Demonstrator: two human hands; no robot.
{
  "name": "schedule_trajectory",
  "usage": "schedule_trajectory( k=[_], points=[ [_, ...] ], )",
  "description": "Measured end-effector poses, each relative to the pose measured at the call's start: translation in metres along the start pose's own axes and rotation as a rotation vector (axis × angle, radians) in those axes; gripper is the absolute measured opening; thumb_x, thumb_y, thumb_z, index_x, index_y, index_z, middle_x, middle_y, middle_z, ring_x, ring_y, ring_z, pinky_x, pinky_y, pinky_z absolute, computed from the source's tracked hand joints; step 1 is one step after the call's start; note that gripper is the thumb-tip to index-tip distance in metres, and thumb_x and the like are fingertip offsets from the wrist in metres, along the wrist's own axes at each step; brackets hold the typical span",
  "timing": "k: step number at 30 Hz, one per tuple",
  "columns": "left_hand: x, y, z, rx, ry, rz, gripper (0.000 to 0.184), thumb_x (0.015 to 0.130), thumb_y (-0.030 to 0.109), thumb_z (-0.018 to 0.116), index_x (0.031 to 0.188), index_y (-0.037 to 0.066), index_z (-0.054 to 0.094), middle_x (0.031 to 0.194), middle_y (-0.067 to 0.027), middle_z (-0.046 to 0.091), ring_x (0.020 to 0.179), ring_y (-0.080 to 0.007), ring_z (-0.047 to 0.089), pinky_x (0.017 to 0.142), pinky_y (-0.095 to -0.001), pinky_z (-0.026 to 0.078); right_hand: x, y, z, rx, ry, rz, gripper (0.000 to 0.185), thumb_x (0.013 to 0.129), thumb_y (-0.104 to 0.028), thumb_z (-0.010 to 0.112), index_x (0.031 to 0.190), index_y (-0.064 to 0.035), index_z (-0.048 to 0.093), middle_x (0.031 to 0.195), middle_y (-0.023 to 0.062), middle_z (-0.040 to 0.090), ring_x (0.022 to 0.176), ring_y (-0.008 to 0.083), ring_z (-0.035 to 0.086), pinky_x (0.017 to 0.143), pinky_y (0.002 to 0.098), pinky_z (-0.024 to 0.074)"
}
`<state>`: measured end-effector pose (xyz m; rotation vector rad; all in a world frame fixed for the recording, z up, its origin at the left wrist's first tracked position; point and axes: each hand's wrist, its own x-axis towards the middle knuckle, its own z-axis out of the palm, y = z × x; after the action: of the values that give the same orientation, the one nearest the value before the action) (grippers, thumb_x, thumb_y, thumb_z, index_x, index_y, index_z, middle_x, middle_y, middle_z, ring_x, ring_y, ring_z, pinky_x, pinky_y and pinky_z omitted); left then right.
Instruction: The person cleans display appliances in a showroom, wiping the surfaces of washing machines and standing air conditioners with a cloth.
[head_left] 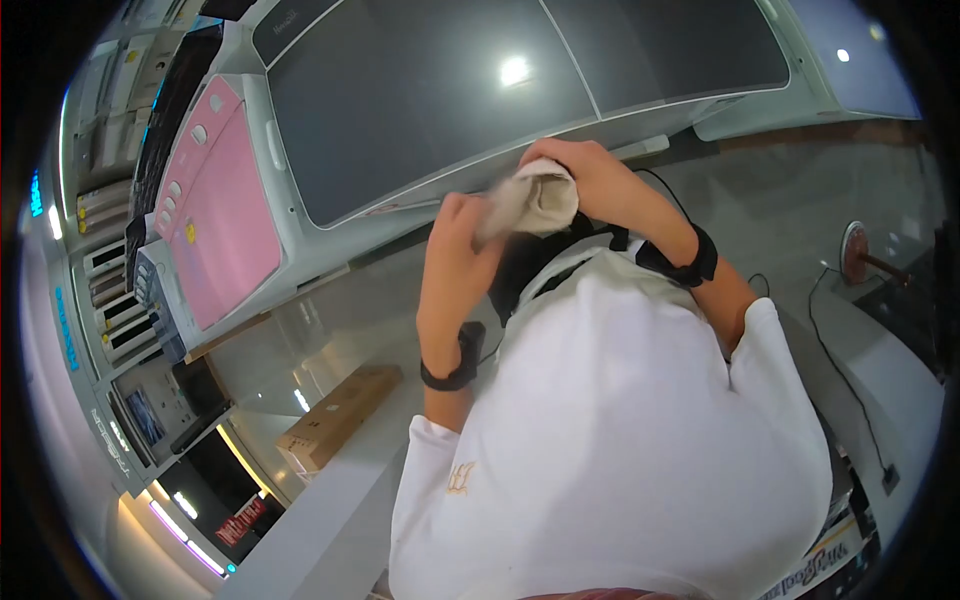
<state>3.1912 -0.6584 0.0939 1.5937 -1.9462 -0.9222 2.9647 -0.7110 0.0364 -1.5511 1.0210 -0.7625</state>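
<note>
In the head view, an off-white cloth [545, 200], bunched into a loose roll, is held in front of my chest between my two hands. My right hand [592, 180] wraps round its upper right side. On the left side of the cloth, my left hand [462, 240] has its fingers closed on a part smeared by motion. Just beyond both hands is the front edge of a washing machine with a dark glossy two-part lid [430, 100]. Each wrist wears a black strap.
Left of the dark lid stands a machine with a pink panel [225, 210] and knobs. A cardboard box [340, 415] lies on the floor at lower left. A black cable [835, 370] runs along the right. Another pale machine [850, 60] stands at upper right.
</note>
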Motion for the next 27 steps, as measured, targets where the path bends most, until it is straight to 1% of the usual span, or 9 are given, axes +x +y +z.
schedule_trajectory(
  k=[2, 4, 7, 10, 15, 19, 22, 25, 27],
  points=[
    [-0.014, 0.011, -0.005, -0.040, -0.059, -0.053, 0.026, 0.079, -0.001, 0.071, 0.104, -0.002, 0.064, 0.102, -0.0132, 0.058, 0.093, -0.0318, 0.059, 0.081, -0.0365, 0.048, -0.004, -0.004, 0.004, -0.008, -0.018, -0.104, 0.021, 0.086, -0.008, 0.069, 0.107, -0.0028, 0.065, 0.085, 0.0094, 0.066, 0.079, 0.0272, 0.064, 0.072, 0.0370, 0.0505],
    [-0.022, 0.007, -0.006, 0.057, 0.093, 0.043, 0.028, 0.079, -0.001, 0.071, 0.106, -0.004, 0.064, 0.107, -0.0118, 0.060, 0.095, -0.0311, 0.060, 0.084, -0.0348, 0.049, -0.004, -0.012, 0.002, -0.122, -0.009, -0.109, 0.024, 0.080, -0.003, 0.068, 0.104, -0.0041, 0.066, 0.094, 0.0121, 0.070, 0.089, 0.0361, 0.067, 0.077, 0.0420, 0.0530],
    [-0.026, 0.009, -0.018, 0.128, 0.245, 0.162, 0.030, 0.079, -0.001, 0.072, 0.108, -0.002, 0.066, 0.111, -0.0108, 0.065, 0.093, -0.0269, 0.063, 0.082, -0.0340, 0.052, -0.012, -0.023, -0.001, -0.325, 0.219, -0.298, 0.027, 0.073, 0.004, 0.068, 0.099, -0.0029, 0.064, 0.105, 0.0119, 0.071, 0.097, 0.0384, 0.066, 0.080, 0.0438, 0.0529],
    [-0.046, 0.006, -0.036, -0.127, 0.209, 0.025, 0.032, 0.079, 0.000, 0.073, 0.111, 0.000, 0.067, 0.105, -0.0073, 0.069, 0.089, -0.0193, 0.064, 0.080, -0.0306, 0.053, -0.019, -0.046, -0.009, -0.207, 0.286, -0.364, 0.025, 0.069, 0.006, 0.067, 0.092, -0.0014, 0.062, 0.116, 0.0123, 0.071, 0.099, 0.0389, 0.065, 0.077, 0.0419, 0.0519],
    [-0.047, -0.008, -0.042, -0.271, 0.478, -0.278, 0.036, 0.085, 0.005, 0.074, 0.120, -0.001, 0.067, 0.102, -0.0037, 0.069, 0.093, -0.0114, 0.062, 0.083, -0.0267, 0.050, -0.024, -0.046, -0.037, -0.066, 0.112, -0.324, 0.021, 0.067, 0.005, 0.069, 0.082, -0.0012, 0.056, 0.123, 0.0099, 0.072, 0.082, 0.0244, 0.060, 0.068, 0.0344, 0.0466],
    [-0.029, 0.002, -0.045, -0.243, 0.641, -0.215, 0.039, 0.085, 0.006, 0.073, 0.123, 0.000, 0.066, 0.104, -0.0036, 0.068, 0.094, -0.0123, 0.062, 0.087, -0.0293, 0.051, -0.022, -0.053, -0.046, 0.179, -0.067, -0.394, 0.024, 0.067, 0.004, 0.070, 0.080, -0.0019, 0.051, 0.120, 0.0081, 0.073, 0.075, 0.0143, 0.053, 0.064, 0.0301, 0.0431],
    [-0.009, 0.005, -0.064, -0.087, 0.638, -0.080, 0.038, 0.086, 0.009, 0.072, 0.123, 0.001, 0.067, 0.103, -0.0031, 0.068, 0.092, -0.0127, 0.062, 0.084, -0.0291, 0.051, -0.019, -0.074, -0.066, 0.076, -0.015, -0.404, 0.026, 0.077, 0.000, 0.074, 0.076, -0.0046, 0.048, 0.113, 0.0112, 0.070, 0.089, 0.0128, 0.061, 0.076, 0.0261, 0.0479],
    [0.029, 0.014, -0.083, -0.003, 0.573, -0.054, 0.022, 0.087, 0.009, 0.068, 0.109, 0.005, 0.066, 0.092, 0.0007, 0.060, 0.086, -0.0086, 0.054, 0.078, -0.0261, 0.047, -0.005, -0.098, -0.083, -0.059, 0.215, -0.278, 0.016, 0.080, 0.000, 0.069, 0.084, -0.0049, 0.053, 0.111, 0.0102, 0.065, 0.089, 0.0155, 0.060, 0.078, 0.0264, 0.0477],
    [0.071, 0.005, -0.091, 0.050, 0.579, -0.033, 0.020, 0.088, 0.012, 0.070, 0.106, 0.007, 0.065, 0.091, -0.0022, 0.064, 0.082, -0.0143, 0.059, 0.076, -0.0289, 0.049, 0.021, -0.094, -0.085, -0.256, 0.412, -0.352, 0.017, 0.083, -0.003, 0.068, 0.098, -0.0056, 0.060, 0.118, 0.0124, 0.064, 0.097, 0.0207, 0.062, 0.085, 0.0321, 0.0496]
  ],
)
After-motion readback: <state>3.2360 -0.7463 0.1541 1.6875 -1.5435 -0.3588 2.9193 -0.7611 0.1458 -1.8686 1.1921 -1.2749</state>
